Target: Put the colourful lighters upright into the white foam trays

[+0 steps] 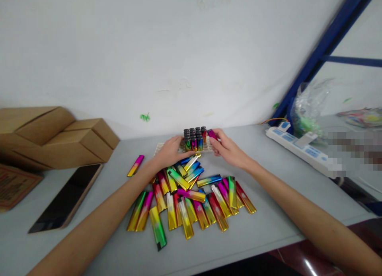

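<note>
My right hand [224, 148] pinches a purple lighter [212, 134] just beside the right end of a pale tray [160, 147] with small holes. Several black-topped lighters [194, 137] stand upright in rows in this tray. Against their left side rests my left hand [170, 152], its thumb stretched along the front and apart from the fingers; it partly covers the tray. Nearer to me lies a loose heap of shiny lighters [191, 195], gold at one end and red, green, blue, purple or silver at the other. One pink-and-gold lighter [135, 166] lies apart, left of my forearm.
A dark-screened phone or tablet [67, 198] lies on the grey table [256, 236] at left, near brown cardboard boxes [83, 142]. On the right are a white power strip [301, 148], a clear plastic bag [308, 109] and a blue frame [316, 53]. A white wall rises behind.
</note>
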A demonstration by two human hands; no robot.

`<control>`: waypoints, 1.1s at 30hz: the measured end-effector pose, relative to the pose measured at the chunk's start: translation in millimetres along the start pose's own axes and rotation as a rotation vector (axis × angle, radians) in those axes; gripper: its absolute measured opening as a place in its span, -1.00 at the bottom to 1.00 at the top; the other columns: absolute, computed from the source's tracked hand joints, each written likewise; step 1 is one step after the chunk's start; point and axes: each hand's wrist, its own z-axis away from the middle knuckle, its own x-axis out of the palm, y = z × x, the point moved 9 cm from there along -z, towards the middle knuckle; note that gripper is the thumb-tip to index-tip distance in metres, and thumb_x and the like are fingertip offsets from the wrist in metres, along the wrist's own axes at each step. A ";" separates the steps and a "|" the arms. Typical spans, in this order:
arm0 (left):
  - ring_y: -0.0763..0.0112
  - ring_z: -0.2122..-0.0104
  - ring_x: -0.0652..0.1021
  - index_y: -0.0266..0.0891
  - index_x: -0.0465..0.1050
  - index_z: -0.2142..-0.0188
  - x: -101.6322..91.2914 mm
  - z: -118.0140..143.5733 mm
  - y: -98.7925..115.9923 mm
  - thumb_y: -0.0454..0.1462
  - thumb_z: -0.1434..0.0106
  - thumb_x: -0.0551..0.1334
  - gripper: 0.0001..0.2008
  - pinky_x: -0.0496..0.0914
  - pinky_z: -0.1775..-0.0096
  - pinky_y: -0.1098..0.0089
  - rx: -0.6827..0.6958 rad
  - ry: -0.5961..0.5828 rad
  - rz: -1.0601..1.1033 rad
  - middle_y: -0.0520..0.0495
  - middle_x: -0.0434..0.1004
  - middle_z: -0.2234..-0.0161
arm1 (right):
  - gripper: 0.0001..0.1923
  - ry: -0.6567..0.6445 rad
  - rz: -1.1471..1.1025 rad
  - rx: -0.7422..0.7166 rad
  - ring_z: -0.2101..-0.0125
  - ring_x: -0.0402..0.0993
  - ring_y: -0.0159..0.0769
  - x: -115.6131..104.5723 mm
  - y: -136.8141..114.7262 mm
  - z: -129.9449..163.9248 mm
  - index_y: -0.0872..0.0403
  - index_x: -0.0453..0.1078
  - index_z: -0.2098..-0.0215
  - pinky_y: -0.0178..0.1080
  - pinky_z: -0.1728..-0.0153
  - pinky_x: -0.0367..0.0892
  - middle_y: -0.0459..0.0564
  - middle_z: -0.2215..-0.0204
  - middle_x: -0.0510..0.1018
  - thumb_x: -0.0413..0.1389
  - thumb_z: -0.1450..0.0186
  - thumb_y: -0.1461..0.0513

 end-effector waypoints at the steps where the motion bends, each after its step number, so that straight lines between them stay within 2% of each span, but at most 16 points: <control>1: -0.07 -0.09 0.53 -0.23 0.38 -0.07 0.5 -0.2 -0.6 0.24 -0.26 0.22 -0.34 0.40 -0.14 0.01 -0.001 -0.002 -0.004 -0.31 0.54 -0.08 | -0.62 0.005 0.013 -0.020 0.45 0.40 -0.36 -4.3 3.5 -2.6 -0.01 0.25 -0.11 -0.26 0.43 0.42 -0.12 0.36 0.42 -0.03 -0.50 -0.06; 3: -0.08 -0.08 0.54 -0.23 0.39 -0.06 1.1 -0.6 -2.7 0.25 -0.25 0.22 -0.33 0.40 -0.14 0.00 -0.011 -0.005 -0.005 -0.32 0.54 -0.08 | -0.59 0.049 0.026 -0.063 0.31 0.50 -0.28 -15.9 9.0 -8.2 0.03 0.35 -0.11 -0.20 0.33 0.51 0.02 0.19 0.48 0.02 -0.47 -0.05; 5: -0.09 -0.06 0.54 -0.26 0.40 -0.06 0.6 -1.2 -5.4 0.26 -0.23 0.24 -0.30 0.41 -0.12 -0.01 -0.031 -0.008 0.009 -0.33 0.55 -0.07 | -0.61 0.128 0.058 -0.109 0.15 0.54 -0.19 -29.4 11.3 -13.8 0.05 0.47 -0.03 -0.10 0.16 0.55 0.10 0.07 0.51 0.11 -0.42 -0.03; 8: -0.07 -0.06 0.55 -0.27 0.41 -0.10 -1.1 -2.0 -7.7 0.25 -0.20 0.28 -0.26 0.41 -0.13 0.01 -0.053 -0.019 0.055 -0.30 0.55 -0.08 | -0.66 0.175 0.054 -0.120 0.08 0.55 -0.15 -38.8 14.5 -23.2 0.08 0.57 0.07 -0.01 -0.06 0.47 0.10 0.10 0.61 0.22 -0.36 0.02; 12: -0.04 -0.09 0.54 -0.26 0.43 -0.11 -2.9 -2.4 -7.8 0.24 -0.19 0.30 -0.26 0.40 -0.16 0.04 -0.059 -0.031 0.094 -0.26 0.55 -0.12 | -0.69 0.199 -0.021 -0.081 0.14 0.60 -0.17 -36.7 22.8 -33.9 0.10 0.60 0.13 -0.06 0.04 0.52 0.09 0.15 0.69 0.30 -0.27 0.07; 15: -0.06 -0.09 0.54 -0.26 0.46 -0.10 -3.4 -2.3 -7.3 0.23 -0.19 0.31 -0.28 0.39 -0.16 0.03 -0.057 -0.031 0.098 -0.26 0.55 -0.11 | -0.66 0.244 -0.009 -0.068 0.21 0.63 -0.19 -33.0 29.9 -37.0 0.08 0.58 0.07 -0.10 0.13 0.54 0.05 0.24 0.70 0.34 -0.23 0.11; 22: -0.04 -0.11 0.53 -0.28 0.50 -0.07 -3.8 -2.6 -6.0 0.20 -0.18 0.33 -0.31 0.38 -0.18 0.04 -0.041 -0.018 0.120 -0.28 0.55 -0.12 | -0.68 0.269 0.085 -0.158 0.26 0.62 -0.24 -28.4 25.4 -32.5 0.04 0.57 0.02 -0.09 0.12 0.57 0.01 0.26 0.67 0.31 -0.29 0.11; 27: -0.04 -0.11 0.53 -0.31 0.48 -0.10 -3.0 -2.3 -7.7 0.21 -0.18 0.34 -0.27 0.38 -0.18 0.05 -0.051 -0.010 0.106 -0.29 0.55 -0.12 | -0.66 0.299 0.134 -0.227 0.22 0.60 -0.23 -28.9 19.9 -26.3 0.03 0.56 0.01 -0.13 0.18 0.61 0.06 0.14 0.60 0.27 -0.32 0.05; 33: -0.04 -0.11 0.53 -0.30 0.49 -0.09 -3.0 -2.4 -5.1 0.21 -0.19 0.32 -0.28 0.37 -0.18 0.06 -0.040 -0.015 0.102 -0.29 0.55 -0.11 | -0.66 0.253 0.225 -0.255 0.18 0.59 -0.20 -26.4 14.3 -27.0 0.02 0.51 -0.03 -0.12 0.19 0.62 0.07 0.14 0.62 0.24 -0.35 0.06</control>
